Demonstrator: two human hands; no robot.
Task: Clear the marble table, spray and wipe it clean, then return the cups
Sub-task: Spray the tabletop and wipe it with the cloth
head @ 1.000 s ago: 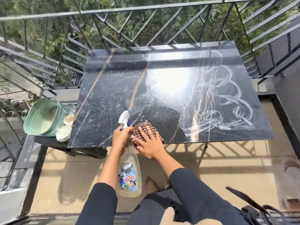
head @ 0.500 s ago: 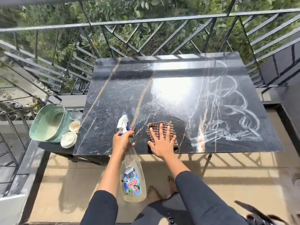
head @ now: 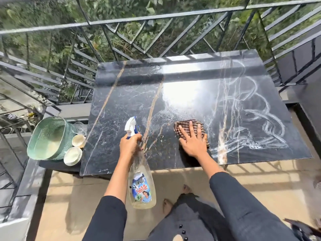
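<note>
The black marble table lies in front of me, wet with white smear streaks on its right side. My right hand presses flat, fingers spread, on a brown checked cloth near the table's front edge. My left hand grips the neck of a clear spray bottle with a white and blue nozzle; the bottle hangs down over the front edge. Two cream cups sit off the table to the left on a low dark ledge.
A green woven basket lies tipped on the ledge beside the cups. Black metal railings enclose the balcony behind and on both sides. Beige floor tiles show under the table, and my bare feet stand near the front edge.
My right hand has slid the cloth to the right along the table's front part. My left hand and the bottle have stayed in place.
</note>
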